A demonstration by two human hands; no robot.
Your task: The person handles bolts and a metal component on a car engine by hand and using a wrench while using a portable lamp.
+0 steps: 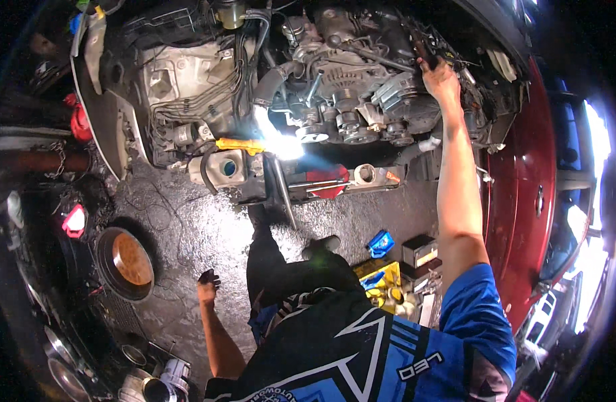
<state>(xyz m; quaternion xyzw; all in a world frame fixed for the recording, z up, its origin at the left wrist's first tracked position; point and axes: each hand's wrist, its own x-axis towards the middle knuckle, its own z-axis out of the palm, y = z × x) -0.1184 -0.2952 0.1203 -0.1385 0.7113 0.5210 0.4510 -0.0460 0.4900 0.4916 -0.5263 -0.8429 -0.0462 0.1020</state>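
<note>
Near the left edge of the floor point(187, 248), a round pan point(105, 258) with a brown inside is being supported. Toward the lower left corner, pale containers point(177, 370) are being crowded together. By the right edge, a blue object point(381, 244), a black box point(419, 252) and a yellow tray point(391, 273) are being kept close. Past the left edge, a chain point(57, 159) is being draped over a rusty beam point(36, 161).

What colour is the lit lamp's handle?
The handle is yellow-orange; it shows best in the head view.
</note>
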